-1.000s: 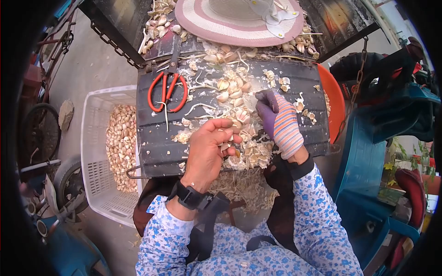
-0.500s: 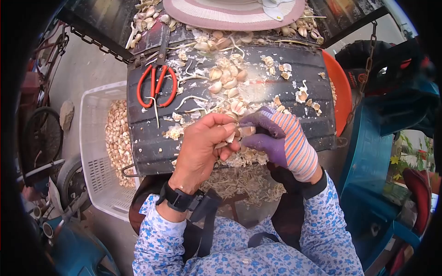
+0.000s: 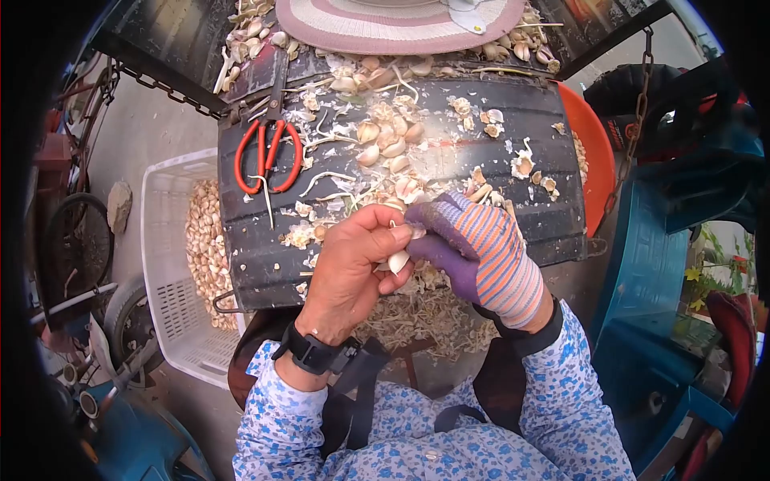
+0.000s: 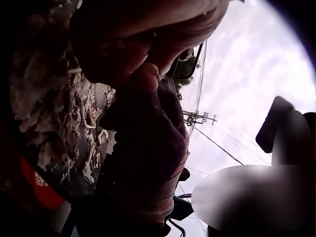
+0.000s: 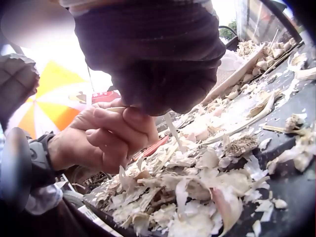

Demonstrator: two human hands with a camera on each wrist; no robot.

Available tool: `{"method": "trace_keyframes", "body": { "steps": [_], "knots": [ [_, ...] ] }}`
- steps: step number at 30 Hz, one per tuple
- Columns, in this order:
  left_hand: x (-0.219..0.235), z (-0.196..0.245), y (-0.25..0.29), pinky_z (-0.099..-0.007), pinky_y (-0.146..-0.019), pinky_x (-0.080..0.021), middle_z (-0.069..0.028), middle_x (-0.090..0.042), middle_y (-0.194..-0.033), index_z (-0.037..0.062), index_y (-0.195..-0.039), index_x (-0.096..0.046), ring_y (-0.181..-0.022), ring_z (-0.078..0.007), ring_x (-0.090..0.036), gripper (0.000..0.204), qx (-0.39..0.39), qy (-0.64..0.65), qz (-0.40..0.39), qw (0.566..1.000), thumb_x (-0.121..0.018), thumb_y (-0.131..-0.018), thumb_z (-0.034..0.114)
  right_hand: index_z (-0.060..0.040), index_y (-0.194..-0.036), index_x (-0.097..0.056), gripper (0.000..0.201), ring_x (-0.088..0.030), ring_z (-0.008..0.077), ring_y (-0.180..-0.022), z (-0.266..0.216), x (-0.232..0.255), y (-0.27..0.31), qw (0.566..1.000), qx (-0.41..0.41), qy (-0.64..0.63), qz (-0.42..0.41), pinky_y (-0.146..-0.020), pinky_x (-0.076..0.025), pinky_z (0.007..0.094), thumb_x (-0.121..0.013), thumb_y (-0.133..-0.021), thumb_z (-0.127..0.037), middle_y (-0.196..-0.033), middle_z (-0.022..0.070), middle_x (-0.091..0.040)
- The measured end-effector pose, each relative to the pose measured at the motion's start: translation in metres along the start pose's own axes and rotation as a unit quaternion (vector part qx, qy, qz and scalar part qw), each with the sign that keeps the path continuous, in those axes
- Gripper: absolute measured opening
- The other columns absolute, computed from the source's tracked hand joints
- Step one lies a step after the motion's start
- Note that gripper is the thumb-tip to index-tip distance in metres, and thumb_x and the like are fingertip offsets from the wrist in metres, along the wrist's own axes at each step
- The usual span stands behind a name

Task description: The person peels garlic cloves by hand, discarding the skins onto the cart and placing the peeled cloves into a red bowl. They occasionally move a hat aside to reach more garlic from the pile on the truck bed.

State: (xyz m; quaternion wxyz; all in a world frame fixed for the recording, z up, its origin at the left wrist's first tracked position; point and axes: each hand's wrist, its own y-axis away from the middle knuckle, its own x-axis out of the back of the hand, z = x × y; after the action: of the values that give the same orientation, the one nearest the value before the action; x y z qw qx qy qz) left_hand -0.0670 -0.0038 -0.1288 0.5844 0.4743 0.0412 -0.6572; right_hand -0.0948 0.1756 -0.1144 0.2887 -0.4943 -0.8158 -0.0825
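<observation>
My bare left hand [image 3: 341, 268] curls over the near edge of the dark board and holds a pale garlic clove [image 3: 398, 261] under its fingers. My right hand [image 3: 485, 248], in a purple and striped glove, meets it with thumb and forefinger pinched on garlic at the left fingertips. Most of that garlic is hidden by the fingers. In the right wrist view the gloved hand [image 5: 153, 59] is close over the left hand [image 5: 111, 131]. Just beyond the hands lie loose garlic cloves [image 3: 393, 147] among papery skins [image 5: 197, 187].
Red-handled scissors [image 3: 269, 156] lie on the board's left. A white plastic crate [image 3: 172, 313] of garlic cloves stands left below, an orange basin [image 3: 595, 152] on the right. A striped sun hat [image 3: 393, 36] lies at the back. A chain [image 3: 642, 104] hangs at right.
My gloved right hand has come from over the cloves toward me and left, to meet the left fingertips. The left hand stays near the board's edge. The view has shifted slightly.
</observation>
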Motion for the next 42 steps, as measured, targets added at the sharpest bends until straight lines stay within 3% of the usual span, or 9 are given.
{"method": "trace_keyframes", "body": {
  "steps": [5, 10, 14, 18, 26, 30, 34, 37, 42],
  "knots": [
    [-0.015, 0.011, 0.024, -0.0227, -0.039, -0.035, -0.0157, -0.060, -0.079, -0.0017, -0.093, -0.055, -0.049, -0.0137, -0.050, 0.010, -0.006, 0.062, -0.097, 0.993, -0.058, -0.087, 0.005, 0.0006, -0.108, -0.060, 0.033, -0.064, 0.0255, -0.072, -0.011, 0.013, -0.008, 0.943, -0.186, -0.268, 0.066, -0.064, -0.050, 0.0341, -0.069, -0.079, -0.013, -0.083, 0.0142, -0.064],
    [-0.040, 0.019, 0.056, -0.0271, -0.037, -0.038, -0.0272, -0.057, -0.081, -0.0025, -0.096, -0.052, -0.042, -0.0168, -0.047, 0.012, -0.053, 0.099, -0.237, 0.965, -0.055, -0.086, 0.003, 0.0018, -0.106, -0.059, 0.026, -0.058, 0.0101, -0.069, 0.020, -0.007, -0.023, 0.973, -0.150, -0.115, 0.130, -0.059, -0.047, 0.0257, -0.062, -0.084, -0.012, -0.076, 0.0071, -0.061],
    [-0.030, 0.011, 0.025, -0.0265, -0.043, -0.040, -0.0215, -0.059, -0.083, 0.0015, -0.101, -0.052, -0.047, -0.0157, -0.049, 0.012, -0.057, 0.197, -0.096, 0.974, -0.052, -0.090, 0.006, 0.0045, -0.105, -0.058, 0.025, -0.057, 0.0097, -0.068, -0.008, -0.017, -0.041, 0.880, -0.314, -0.343, 0.098, -0.057, -0.045, 0.0243, -0.058, -0.087, -0.014, -0.079, 0.0050, -0.061],
    [-0.001, 0.021, 0.005, -0.0236, -0.046, -0.039, -0.0133, -0.062, -0.086, 0.0018, -0.101, -0.055, -0.058, -0.0159, -0.054, 0.013, -0.085, 0.120, -0.063, 0.987, -0.056, -0.089, 0.008, 0.0014, -0.111, -0.060, 0.029, -0.058, 0.0097, -0.075, -0.012, -0.001, -0.043, 0.865, -0.240, -0.436, 0.063, -0.065, -0.046, 0.0239, -0.062, -0.085, -0.012, -0.089, 0.0051, -0.062],
    [-0.010, 0.011, 0.012, -0.0196, -0.044, -0.035, -0.0108, -0.062, -0.087, 0.0007, -0.102, -0.055, -0.057, -0.0131, -0.053, 0.016, -0.032, 0.077, 0.011, 0.996, -0.058, -0.088, 0.008, -0.0033, -0.106, -0.063, 0.029, -0.054, 0.0098, -0.068, -0.009, 0.001, -0.023, 0.991, -0.019, -0.133, 0.002, -0.061, -0.045, 0.0258, -0.068, -0.078, -0.009, -0.077, 0.0025, -0.057],
    [-0.004, 0.012, 0.021, -0.0222, -0.046, -0.039, -0.0168, -0.061, -0.086, -0.0022, -0.100, -0.056, -0.057, -0.0152, -0.054, 0.016, -0.028, 0.087, -0.074, 0.993, -0.058, -0.087, 0.005, -0.0029, -0.112, -0.060, 0.032, -0.052, 0.0064, -0.071, -0.018, 0.007, -0.020, 0.905, -0.191, -0.374, 0.072, -0.061, -0.044, 0.0233, -0.065, -0.081, -0.004, -0.079, -0.0007, -0.055],
    [-0.034, 0.027, 0.052, -0.0258, -0.048, -0.043, -0.0246, -0.059, -0.084, -0.0054, -0.095, -0.056, -0.055, -0.0178, -0.054, 0.013, -0.059, 0.089, -0.311, 0.944, -0.060, -0.084, 0.001, -0.0026, -0.104, -0.062, 0.024, -0.061, 0.0260, -0.072, 0.010, 0.003, -0.026, 0.988, -0.103, -0.027, 0.109, -0.064, -0.048, 0.0353, -0.063, -0.080, -0.008, -0.081, 0.0160, -0.062],
    [-0.042, 0.033, 0.045, -0.0391, -0.051, -0.051, -0.0372, -0.056, -0.096, -0.0148, -0.106, -0.054, -0.057, -0.0373, -0.059, 0.026, -0.112, 0.078, -0.543, 0.829, -0.058, -0.082, -0.004, -0.0067, -0.102, -0.063, 0.026, -0.061, 0.0347, -0.077, 0.015, -0.011, -0.033, 0.989, -0.039, 0.132, 0.052, -0.066, -0.048, 0.0420, -0.066, -0.077, -0.012, -0.085, 0.0173, -0.061],
    [-0.049, 0.028, 0.080, -0.0357, -0.050, -0.048, -0.0280, -0.060, -0.085, -0.0127, -0.092, -0.061, -0.062, -0.0334, -0.061, 0.015, -0.143, 0.124, -0.480, 0.857, -0.062, -0.085, 0.001, -0.0078, -0.107, -0.064, 0.032, -0.060, 0.0318, -0.078, 0.019, -0.026, -0.041, 0.971, -0.045, 0.233, -0.037, -0.065, -0.047, 0.0397, -0.068, -0.075, -0.009, -0.087, 0.0143, -0.060]
  ]
}}
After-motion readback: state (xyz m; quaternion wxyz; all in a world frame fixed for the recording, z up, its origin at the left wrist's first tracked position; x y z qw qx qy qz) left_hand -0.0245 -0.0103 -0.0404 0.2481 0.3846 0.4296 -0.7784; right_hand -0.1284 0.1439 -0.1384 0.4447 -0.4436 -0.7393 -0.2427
